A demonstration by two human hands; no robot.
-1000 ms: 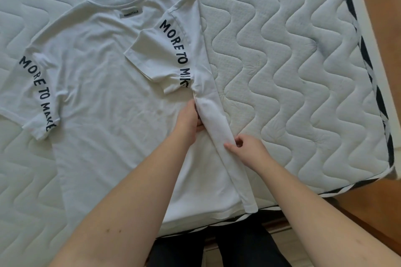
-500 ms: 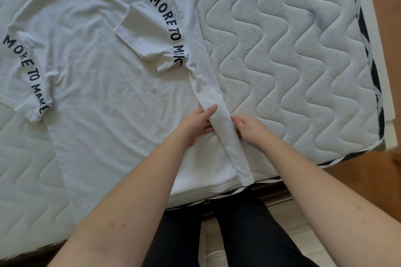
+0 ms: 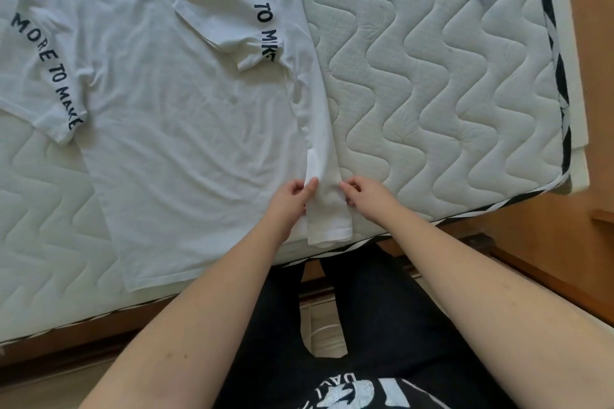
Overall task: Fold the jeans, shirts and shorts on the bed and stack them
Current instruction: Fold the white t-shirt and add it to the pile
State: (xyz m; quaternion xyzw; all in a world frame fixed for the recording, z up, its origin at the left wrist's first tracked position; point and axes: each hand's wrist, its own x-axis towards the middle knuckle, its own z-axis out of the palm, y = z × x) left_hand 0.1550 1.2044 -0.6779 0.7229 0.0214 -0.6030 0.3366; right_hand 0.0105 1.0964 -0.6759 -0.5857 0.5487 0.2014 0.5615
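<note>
White cotton is bunched under my fingers: the shirt (image 3: 172, 129) lies flat on the mattress (image 3: 432, 83), its right side turned in as a narrow strip running from the right sleeve to the near hem. My left hand (image 3: 292, 199) pinches the strip's left edge, and my right hand (image 3: 362, 192) pinches its right edge, both close to the hem. The fold looks thin and uneven, so I judge it could spring open or twist if I let go too early. The hem sits at the near edge of the mattress, and a tug toward me might drag it off. The quilted surface is soft and may wrinkle the cloth. A wooden floor (image 3: 548, 242) shows at the right.
</note>
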